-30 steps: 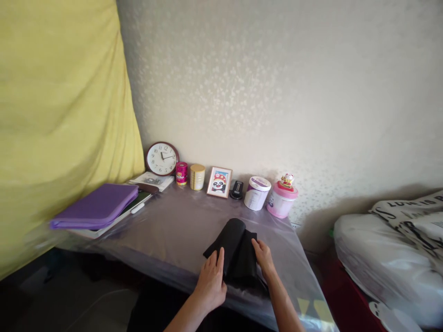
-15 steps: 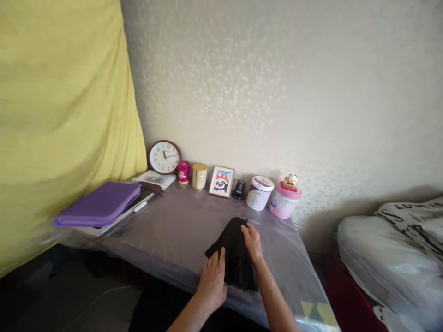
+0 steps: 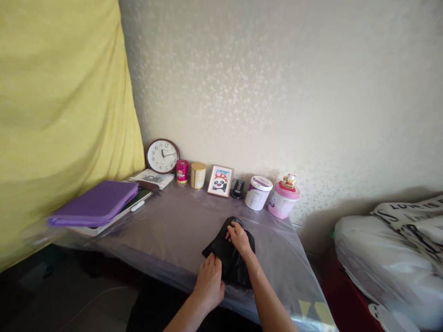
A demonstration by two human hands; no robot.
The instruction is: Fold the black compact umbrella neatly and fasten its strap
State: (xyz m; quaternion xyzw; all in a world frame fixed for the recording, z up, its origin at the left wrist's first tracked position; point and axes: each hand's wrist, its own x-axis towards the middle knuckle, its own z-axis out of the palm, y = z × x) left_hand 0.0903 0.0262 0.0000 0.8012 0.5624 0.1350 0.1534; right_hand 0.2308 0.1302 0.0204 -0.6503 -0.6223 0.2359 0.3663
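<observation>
A black cloth-like item (image 3: 238, 269) lies folded near the front edge of the plastic-covered table (image 3: 173, 226). My left hand (image 3: 210, 276) is at its left edge, fingers bent over the black material and pressed together. Over the upper part of the item is my right hand (image 3: 237, 236), its fingers curled on the material. The black item reaches from above my right hand down to the table's front edge, partly hidden under both hands.
Along the wall stand a clock (image 3: 163, 156), a pink tin (image 3: 182, 171), a yellow-lidded can (image 3: 198, 175), a framed panda picture (image 3: 220, 181), a black object (image 3: 238, 189), a purple-white tub (image 3: 258, 193) and a pink-lidded tub (image 3: 283, 203). A purple folder (image 3: 95, 203) lies left.
My right hand has moved left, from the item's upper right edge onto its top, with its fingers more curled. My left hand's fingers have bent more at the left edge.
</observation>
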